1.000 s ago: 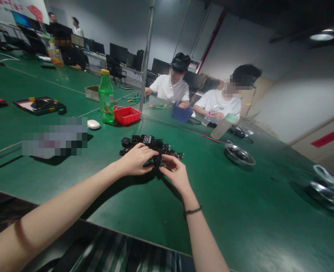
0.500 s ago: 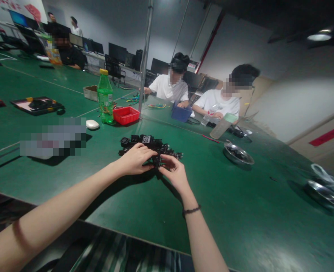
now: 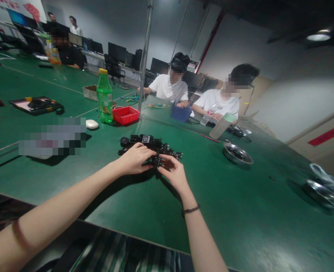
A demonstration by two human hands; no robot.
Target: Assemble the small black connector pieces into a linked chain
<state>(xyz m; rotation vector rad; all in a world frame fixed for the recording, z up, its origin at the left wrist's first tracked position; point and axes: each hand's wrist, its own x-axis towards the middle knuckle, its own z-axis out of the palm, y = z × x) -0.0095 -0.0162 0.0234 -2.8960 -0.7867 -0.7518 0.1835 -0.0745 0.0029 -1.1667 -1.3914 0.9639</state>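
Observation:
A black jointed assembly of small parts [image 3: 146, 139] lies on the green table [image 3: 212, 181], in front of me. My left hand [image 3: 137, 158] reaches over its near side, with thumb and fingers closed on a small black piece [image 3: 156, 161] at the near edge. From the right, my right hand [image 3: 174, 170] pinches the same black piece between thumb and fingertips. Whether this piece is joined to the larger assembly cannot be made out, as my fingers cover part of it.
Beyond the assembly stand a green bottle [image 3: 104, 98] and a red tray [image 3: 126, 115]. A metal bowl [image 3: 237, 154] with dark parts is at the right, another [image 3: 322, 192] farther right. Two people in white shirts sit across the table by a blue bin [image 3: 181, 112].

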